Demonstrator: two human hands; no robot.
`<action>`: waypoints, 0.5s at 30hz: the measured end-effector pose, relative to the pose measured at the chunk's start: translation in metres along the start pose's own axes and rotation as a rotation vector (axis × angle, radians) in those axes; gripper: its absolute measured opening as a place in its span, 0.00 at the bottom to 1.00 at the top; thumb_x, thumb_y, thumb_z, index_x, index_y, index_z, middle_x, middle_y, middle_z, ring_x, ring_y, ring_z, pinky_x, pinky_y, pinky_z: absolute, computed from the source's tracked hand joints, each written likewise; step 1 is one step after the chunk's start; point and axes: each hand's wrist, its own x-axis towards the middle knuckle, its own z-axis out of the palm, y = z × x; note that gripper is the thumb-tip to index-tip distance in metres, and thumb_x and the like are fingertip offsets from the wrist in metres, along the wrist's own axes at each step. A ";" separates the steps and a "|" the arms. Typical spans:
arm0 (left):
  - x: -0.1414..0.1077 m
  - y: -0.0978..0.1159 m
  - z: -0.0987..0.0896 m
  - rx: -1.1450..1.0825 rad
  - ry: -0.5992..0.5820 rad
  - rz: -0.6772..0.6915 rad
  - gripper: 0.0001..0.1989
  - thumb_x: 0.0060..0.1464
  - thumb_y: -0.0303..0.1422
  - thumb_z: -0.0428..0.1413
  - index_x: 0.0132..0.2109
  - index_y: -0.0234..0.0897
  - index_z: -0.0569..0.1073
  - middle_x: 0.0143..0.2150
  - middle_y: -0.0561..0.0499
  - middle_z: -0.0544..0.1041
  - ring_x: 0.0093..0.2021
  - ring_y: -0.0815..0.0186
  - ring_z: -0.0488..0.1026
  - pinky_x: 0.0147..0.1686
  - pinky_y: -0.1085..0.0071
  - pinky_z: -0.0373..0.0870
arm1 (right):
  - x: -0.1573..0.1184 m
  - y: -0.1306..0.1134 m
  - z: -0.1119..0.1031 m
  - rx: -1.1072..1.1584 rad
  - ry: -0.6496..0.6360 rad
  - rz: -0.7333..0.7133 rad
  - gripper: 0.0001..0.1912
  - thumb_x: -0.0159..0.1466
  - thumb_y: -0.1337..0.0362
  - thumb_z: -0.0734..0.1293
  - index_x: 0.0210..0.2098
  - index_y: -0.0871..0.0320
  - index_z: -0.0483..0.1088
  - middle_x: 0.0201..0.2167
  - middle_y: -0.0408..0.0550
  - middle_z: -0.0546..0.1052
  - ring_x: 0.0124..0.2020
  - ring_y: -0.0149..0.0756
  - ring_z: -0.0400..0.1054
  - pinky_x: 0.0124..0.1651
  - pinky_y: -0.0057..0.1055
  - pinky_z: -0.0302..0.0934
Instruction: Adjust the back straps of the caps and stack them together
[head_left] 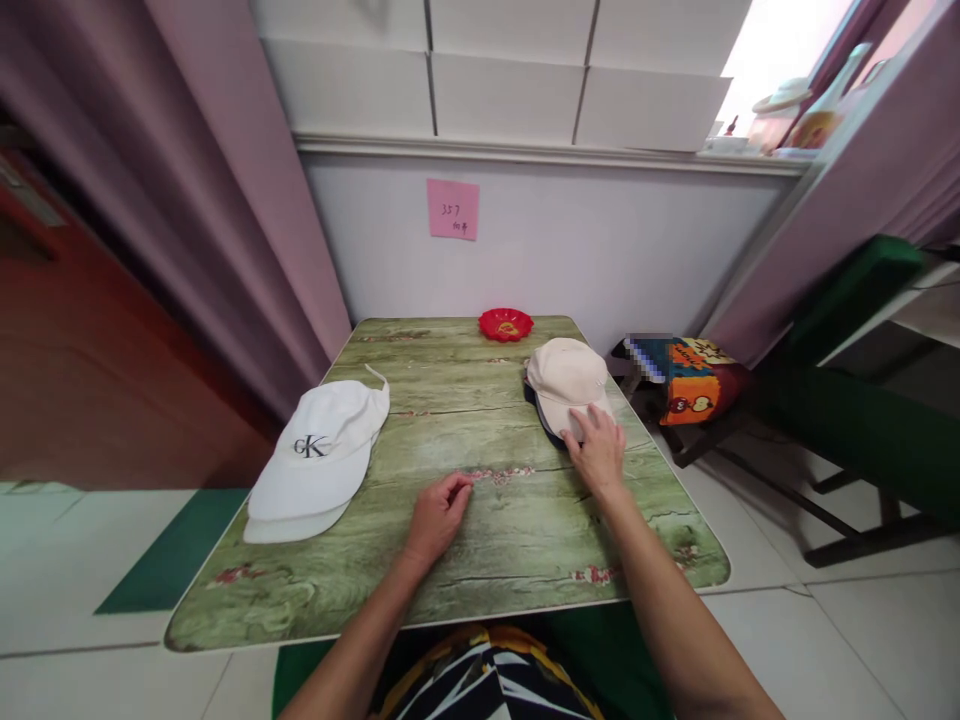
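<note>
Two hands are out on the green surface [450, 400]. My right hand [598, 452] lies open on the beige cap's [566, 378] brim; my left hand [436, 515] rests loosely curled, holding nothing, with the white cap [322, 455] well apart.

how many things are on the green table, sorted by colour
White: 1, the white cap on the left.
Beige: 1, the beige cap, with the right hand on its brim.
Dark: 1, a dark cap partly hidden under the beige one.
Red: 1, the red dish at the far edge.
Total: 4. The left hand rests on the table.
</note>
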 end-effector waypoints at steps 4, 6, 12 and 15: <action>-0.002 0.000 0.000 -0.009 0.010 -0.004 0.10 0.60 0.35 0.50 0.37 0.38 0.76 0.36 0.50 0.80 0.37 0.63 0.75 0.39 0.69 0.68 | -0.008 0.009 0.014 -0.070 -0.084 -0.017 0.24 0.65 0.54 0.64 0.60 0.50 0.68 0.64 0.56 0.64 0.63 0.55 0.56 0.60 0.53 0.52; -0.004 0.000 0.003 -0.006 0.015 -0.002 0.10 0.60 0.35 0.51 0.36 0.38 0.76 0.34 0.50 0.79 0.35 0.64 0.74 0.38 0.70 0.67 | -0.009 0.012 0.015 -0.081 -0.091 -0.021 0.24 0.65 0.54 0.63 0.60 0.50 0.68 0.64 0.57 0.64 0.63 0.55 0.56 0.59 0.52 0.52; -0.004 -0.001 -0.005 -0.219 0.178 -0.078 0.11 0.57 0.37 0.53 0.41 0.36 0.76 0.30 0.51 0.77 0.28 0.67 0.70 0.30 0.72 0.67 | -0.014 0.001 0.006 -0.047 0.028 -0.096 0.25 0.65 0.56 0.63 0.58 0.60 0.68 0.61 0.63 0.67 0.62 0.55 0.58 0.62 0.54 0.50; 0.000 -0.015 -0.056 -0.192 0.591 -0.158 0.15 0.54 0.39 0.56 0.45 0.35 0.75 0.34 0.49 0.76 0.31 0.66 0.71 0.34 0.71 0.69 | -0.032 -0.019 0.003 0.094 0.024 -0.180 0.22 0.67 0.57 0.61 0.56 0.60 0.69 0.54 0.59 0.75 0.53 0.49 0.68 0.56 0.43 0.59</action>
